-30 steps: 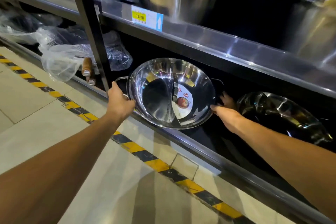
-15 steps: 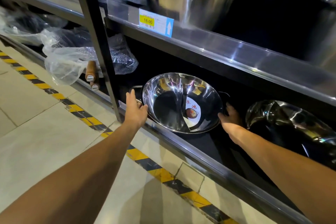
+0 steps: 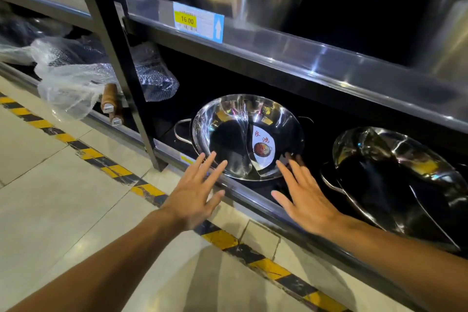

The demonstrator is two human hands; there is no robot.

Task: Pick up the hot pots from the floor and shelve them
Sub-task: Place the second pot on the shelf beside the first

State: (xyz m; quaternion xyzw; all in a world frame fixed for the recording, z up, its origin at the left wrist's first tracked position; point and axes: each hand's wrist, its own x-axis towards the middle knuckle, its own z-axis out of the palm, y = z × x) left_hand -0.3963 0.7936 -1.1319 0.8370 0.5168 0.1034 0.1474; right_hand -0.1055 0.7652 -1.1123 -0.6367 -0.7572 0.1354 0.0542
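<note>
Hot pot [image 3: 247, 137] sits shelved under the price tag [image 3: 198, 21]; left hand [image 3: 195, 192] and right hand [image 3: 305, 200] spread, empty, before it.

A shiny steel divided hot pot [image 3: 247, 135] with wire handles and a round label inside rests tilted on the bottom shelf [image 3: 253, 196]. A second hot pot [image 3: 395, 180] lies tilted just beside it, to its right.

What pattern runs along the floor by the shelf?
Yellow and black stripes on the floor tape, clearest in the head view.
</note>
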